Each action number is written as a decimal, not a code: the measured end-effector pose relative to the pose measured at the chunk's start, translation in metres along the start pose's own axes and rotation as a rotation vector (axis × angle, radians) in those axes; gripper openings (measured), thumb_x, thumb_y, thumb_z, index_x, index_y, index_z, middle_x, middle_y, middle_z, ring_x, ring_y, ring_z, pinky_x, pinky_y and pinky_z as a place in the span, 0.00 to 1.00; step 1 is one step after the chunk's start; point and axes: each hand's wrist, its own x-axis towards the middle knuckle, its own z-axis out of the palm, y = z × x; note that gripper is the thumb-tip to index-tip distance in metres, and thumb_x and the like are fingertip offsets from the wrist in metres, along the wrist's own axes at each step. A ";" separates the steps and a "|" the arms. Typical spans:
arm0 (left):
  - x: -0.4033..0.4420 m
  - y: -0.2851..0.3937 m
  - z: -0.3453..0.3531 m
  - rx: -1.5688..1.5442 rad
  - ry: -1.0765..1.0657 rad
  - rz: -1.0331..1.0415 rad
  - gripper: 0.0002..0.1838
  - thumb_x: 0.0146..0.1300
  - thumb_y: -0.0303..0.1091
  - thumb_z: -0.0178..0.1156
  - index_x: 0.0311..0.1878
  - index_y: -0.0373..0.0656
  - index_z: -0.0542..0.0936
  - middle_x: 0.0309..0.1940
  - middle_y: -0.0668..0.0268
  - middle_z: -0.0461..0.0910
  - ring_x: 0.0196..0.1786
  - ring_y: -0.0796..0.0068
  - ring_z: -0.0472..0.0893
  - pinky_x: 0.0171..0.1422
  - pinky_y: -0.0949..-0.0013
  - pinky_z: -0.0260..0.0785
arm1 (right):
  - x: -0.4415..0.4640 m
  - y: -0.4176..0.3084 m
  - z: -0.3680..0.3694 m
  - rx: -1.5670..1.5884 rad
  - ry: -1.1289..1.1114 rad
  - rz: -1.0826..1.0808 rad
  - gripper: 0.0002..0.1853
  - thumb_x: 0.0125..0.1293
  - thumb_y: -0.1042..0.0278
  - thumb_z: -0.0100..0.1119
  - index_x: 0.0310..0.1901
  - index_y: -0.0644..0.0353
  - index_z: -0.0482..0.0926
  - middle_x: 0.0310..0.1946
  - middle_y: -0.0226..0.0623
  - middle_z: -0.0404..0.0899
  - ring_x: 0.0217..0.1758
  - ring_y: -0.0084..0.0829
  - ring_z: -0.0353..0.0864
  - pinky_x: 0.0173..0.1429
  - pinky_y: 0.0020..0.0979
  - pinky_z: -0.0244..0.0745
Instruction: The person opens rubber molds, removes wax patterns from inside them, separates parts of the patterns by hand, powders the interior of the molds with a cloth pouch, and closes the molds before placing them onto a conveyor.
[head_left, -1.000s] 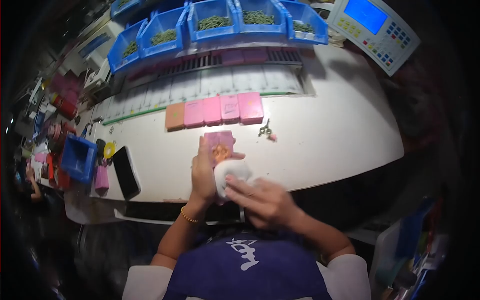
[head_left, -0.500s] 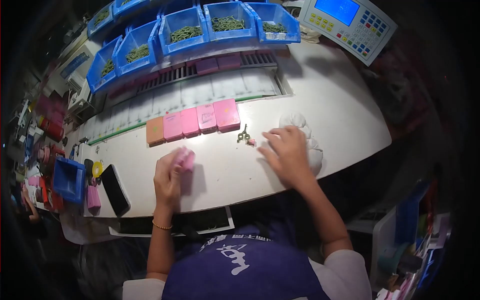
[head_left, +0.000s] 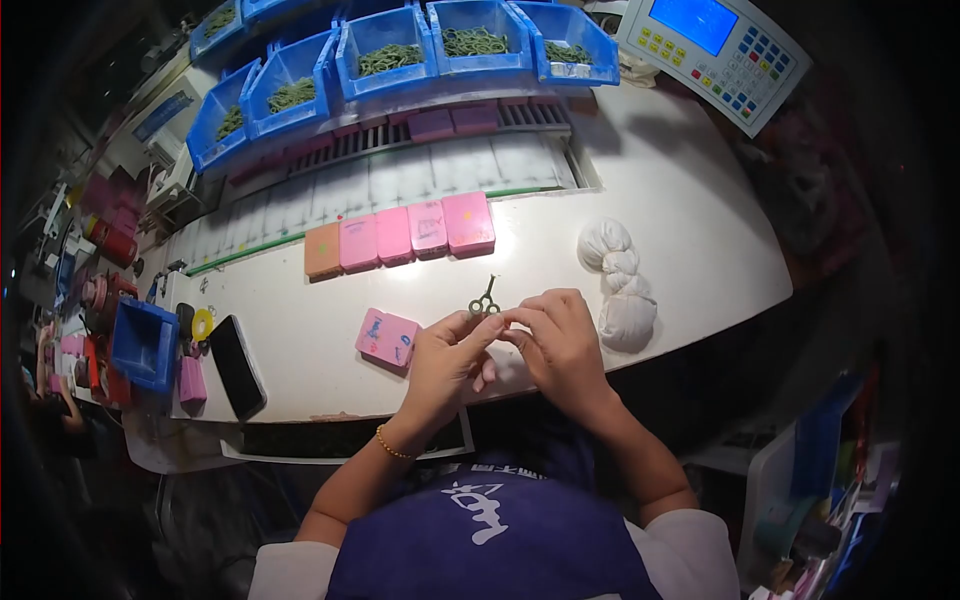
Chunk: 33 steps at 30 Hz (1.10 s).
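Over the front of the white table, my left hand and my right hand meet at the fingertips. Both are pinched together, and what lies between the fingers is too small to make out. Just beyond them lies a green scissor-shaped piece with two loops. A pink block with blue markings rests flat to the left of my left hand. To the right of my right hand lies a white knotted cloth bundle.
Behind the hands stands a row of pink blocks with an orange-brown block at its left end. Blue bins of green pieces line the back. A phone lies left, and a keypad device stands back right.
The cloth bundle has left my right hand and lies at the right. The pink block has been set down from my left hand. Both hands have come together near the green piece.
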 end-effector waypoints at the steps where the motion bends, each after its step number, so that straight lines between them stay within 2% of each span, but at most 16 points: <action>1: 0.000 -0.003 0.001 0.000 -0.003 -0.005 0.20 0.71 0.40 0.62 0.53 0.29 0.79 0.38 0.63 0.82 0.22 0.84 0.76 0.22 0.82 0.64 | -0.002 -0.002 -0.001 -0.018 0.007 -0.007 0.12 0.55 0.76 0.68 0.42 0.58 0.80 0.38 0.34 0.77 0.45 0.40 0.75 0.48 0.39 0.70; 6: 0.001 -0.008 0.003 0.008 0.017 0.059 0.12 0.73 0.38 0.60 0.43 0.36 0.78 0.32 0.66 0.80 0.18 0.85 0.73 0.18 0.82 0.59 | -0.005 -0.004 0.000 -0.053 -0.004 -0.013 0.12 0.55 0.75 0.67 0.42 0.60 0.79 0.39 0.35 0.77 0.45 0.40 0.75 0.48 0.39 0.71; 13: 0.008 0.001 -0.007 0.028 0.161 0.098 0.13 0.72 0.38 0.61 0.45 0.35 0.80 0.31 0.65 0.80 0.16 0.85 0.72 0.18 0.81 0.60 | -0.014 0.017 -0.009 -0.116 0.129 0.096 0.07 0.63 0.76 0.64 0.41 0.64 0.79 0.39 0.38 0.79 0.43 0.41 0.76 0.47 0.40 0.73; 16: 0.005 0.011 -0.006 0.650 0.181 0.088 0.19 0.63 0.38 0.70 0.53 0.38 0.83 0.20 0.66 0.80 0.16 0.86 0.73 0.18 0.77 0.62 | -0.018 0.018 -0.011 -0.032 0.121 0.185 0.07 0.63 0.75 0.65 0.42 0.63 0.80 0.38 0.39 0.80 0.43 0.42 0.77 0.48 0.40 0.72; 17: 0.000 0.016 -0.014 0.649 0.186 0.094 0.19 0.63 0.38 0.70 0.53 0.38 0.83 0.20 0.66 0.80 0.16 0.86 0.73 0.18 0.77 0.62 | -0.016 0.019 -0.012 -0.031 0.123 0.177 0.07 0.63 0.75 0.65 0.42 0.63 0.80 0.38 0.39 0.80 0.43 0.42 0.77 0.48 0.40 0.72; 19: -0.019 0.029 -0.043 0.933 0.127 0.278 0.27 0.54 0.34 0.75 0.58 0.43 0.81 0.36 0.59 0.85 0.31 0.75 0.82 0.35 0.72 0.76 | -0.020 0.019 -0.016 -0.013 0.118 0.201 0.07 0.64 0.74 0.64 0.43 0.63 0.81 0.38 0.39 0.81 0.42 0.41 0.78 0.46 0.38 0.74; 20: -0.027 0.038 -0.059 0.930 0.128 0.271 0.27 0.54 0.34 0.75 0.58 0.43 0.81 0.36 0.59 0.85 0.31 0.75 0.82 0.35 0.72 0.76 | -0.022 0.017 -0.017 -0.012 0.112 0.204 0.07 0.64 0.74 0.64 0.43 0.63 0.81 0.38 0.39 0.81 0.42 0.41 0.78 0.46 0.38 0.74; 22: -0.034 0.061 -0.088 1.421 -0.008 0.653 0.37 0.44 0.32 0.78 0.62 0.48 0.79 0.58 0.57 0.79 0.55 0.60 0.79 0.62 0.62 0.73 | -0.023 0.012 -0.017 0.181 0.085 0.312 0.07 0.67 0.75 0.63 0.45 0.64 0.81 0.38 0.40 0.84 0.40 0.36 0.82 0.44 0.34 0.77; 23: -0.032 0.061 -0.098 1.422 -0.005 0.650 0.37 0.44 0.32 0.78 0.62 0.48 0.79 0.58 0.57 0.79 0.55 0.60 0.79 0.62 0.62 0.73 | -0.022 0.005 -0.016 0.185 0.083 0.312 0.07 0.67 0.75 0.63 0.45 0.64 0.81 0.38 0.40 0.84 0.40 0.36 0.82 0.44 0.34 0.77; 25: -0.019 0.054 -0.116 1.429 -0.153 0.380 0.42 0.38 0.32 0.78 0.65 0.49 0.77 0.71 0.58 0.67 0.71 0.51 0.64 0.77 0.55 0.58 | -0.015 -0.015 -0.010 0.482 0.001 0.410 0.07 0.69 0.76 0.61 0.47 0.66 0.81 0.39 0.41 0.85 0.40 0.32 0.84 0.44 0.29 0.78; 26: -0.012 0.053 -0.118 1.438 -0.204 0.477 0.42 0.38 0.32 0.79 0.64 0.48 0.77 0.66 0.57 0.72 0.67 0.51 0.70 0.73 0.57 0.65 | -0.014 -0.021 -0.002 0.540 -0.026 0.345 0.08 0.69 0.77 0.60 0.49 0.66 0.80 0.41 0.41 0.85 0.39 0.30 0.85 0.47 0.28 0.79; 27: -0.011 0.056 -0.117 1.439 -0.201 0.481 0.42 0.38 0.32 0.79 0.64 0.48 0.77 0.66 0.57 0.72 0.67 0.51 0.70 0.73 0.57 0.65 | -0.012 -0.029 0.006 0.540 -0.025 0.340 0.08 0.69 0.77 0.60 0.49 0.66 0.80 0.41 0.41 0.85 0.39 0.30 0.85 0.47 0.28 0.79; 29: -0.010 0.060 -0.114 1.368 -0.187 0.284 0.42 0.39 0.33 0.79 0.64 0.45 0.76 0.63 0.59 0.75 0.64 0.56 0.76 0.71 0.59 0.68 | -0.010 -0.045 0.020 0.838 -0.096 0.393 0.09 0.70 0.77 0.59 0.51 0.65 0.80 0.43 0.41 0.84 0.42 0.30 0.84 0.49 0.29 0.78; 30: -0.012 0.060 -0.115 1.369 -0.194 0.288 0.42 0.39 0.33 0.79 0.64 0.45 0.76 0.63 0.59 0.75 0.64 0.56 0.76 0.71 0.59 0.68 | -0.007 -0.052 0.027 0.833 -0.090 0.395 0.09 0.70 0.77 0.59 0.51 0.65 0.80 0.43 0.41 0.84 0.42 0.30 0.84 0.49 0.29 0.78; 32: -0.021 0.052 -0.117 0.921 -0.259 0.310 0.41 0.45 0.32 0.78 0.65 0.40 0.73 0.59 0.59 0.78 0.59 0.62 0.80 0.68 0.60 0.71 | -0.003 -0.060 0.037 0.843 -0.075 0.265 0.10 0.70 0.77 0.59 0.52 0.64 0.79 0.45 0.41 0.83 0.46 0.30 0.83 0.51 0.30 0.78; 33: -0.024 0.045 -0.116 0.920 -0.265 0.308 0.41 0.45 0.32 0.78 0.65 0.40 0.73 0.59 0.59 0.78 0.59 0.62 0.80 0.68 0.60 0.71 | -0.003 -0.062 0.041 0.841 -0.073 0.270 0.10 0.70 0.77 0.59 0.52 0.64 0.79 0.45 0.41 0.83 0.46 0.30 0.83 0.51 0.30 0.78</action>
